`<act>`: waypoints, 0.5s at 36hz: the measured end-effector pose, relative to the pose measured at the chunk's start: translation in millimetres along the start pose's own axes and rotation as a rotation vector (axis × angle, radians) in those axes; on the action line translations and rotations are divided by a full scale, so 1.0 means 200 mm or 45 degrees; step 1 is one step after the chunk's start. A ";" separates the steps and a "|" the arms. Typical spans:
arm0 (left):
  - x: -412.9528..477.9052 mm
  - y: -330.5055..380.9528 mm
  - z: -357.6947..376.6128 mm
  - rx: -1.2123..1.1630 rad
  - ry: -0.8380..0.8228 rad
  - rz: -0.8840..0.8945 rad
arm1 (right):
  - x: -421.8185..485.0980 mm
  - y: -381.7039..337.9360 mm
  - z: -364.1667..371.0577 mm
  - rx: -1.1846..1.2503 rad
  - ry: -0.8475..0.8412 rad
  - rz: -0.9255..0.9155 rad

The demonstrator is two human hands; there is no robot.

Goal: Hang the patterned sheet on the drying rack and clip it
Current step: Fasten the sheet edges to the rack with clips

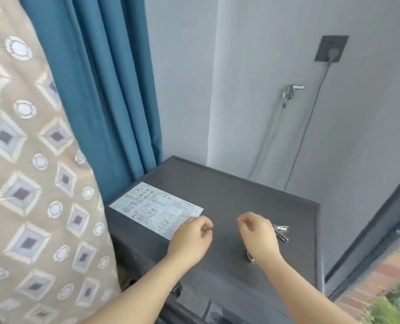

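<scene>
One patterned sheet (30,183) hanging lengthwise at far left beside the blue curtain (105,90); several blurred metal clips (281,231), count uncertain, on the grey cabinet (229,197); left hand (190,239) and right hand (260,237) curled, contents indiscernible.

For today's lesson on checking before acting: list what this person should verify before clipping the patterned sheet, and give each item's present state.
1. Patterned sheet hanging: ok, though the rack is out of view.
2. Clips within reach on the grey appliance top: ok.
3. Left hand holding a clip: cannot tell, something small is pinched.
4. Right hand holding a clip: cannot tell.
5. Clips already on sheet: none visible, not ok.
</scene>
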State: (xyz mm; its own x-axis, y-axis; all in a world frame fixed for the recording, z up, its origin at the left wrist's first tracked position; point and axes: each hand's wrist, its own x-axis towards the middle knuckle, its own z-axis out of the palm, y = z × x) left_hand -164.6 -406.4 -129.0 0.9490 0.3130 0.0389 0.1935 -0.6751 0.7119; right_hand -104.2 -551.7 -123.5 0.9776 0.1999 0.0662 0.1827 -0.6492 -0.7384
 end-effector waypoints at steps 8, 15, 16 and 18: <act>-0.03 0.15 0.37 -0.001 -0.086 0.195 | 0.06 0.30 -0.12 -0.070 0.288 0.205; 0.06 0.17 0.49 0.231 -0.144 0.132 | 0.09 0.44 -0.12 -0.162 0.203 0.228; 0.07 0.17 0.49 0.241 -0.152 0.123 | 0.10 0.45 -0.12 -0.172 0.203 0.226; 0.09 0.17 0.50 0.302 -0.183 0.128 | 0.10 0.45 -0.11 -0.221 0.170 0.243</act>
State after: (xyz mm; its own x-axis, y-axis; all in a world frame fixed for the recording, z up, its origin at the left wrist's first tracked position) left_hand -116.6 -490.9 -174.7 0.9886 0.1499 -0.0110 0.1333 -0.8404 0.5253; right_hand -65.2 -622.2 -173.8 0.9990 -0.0287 0.0335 -0.0016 -0.7837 -0.6211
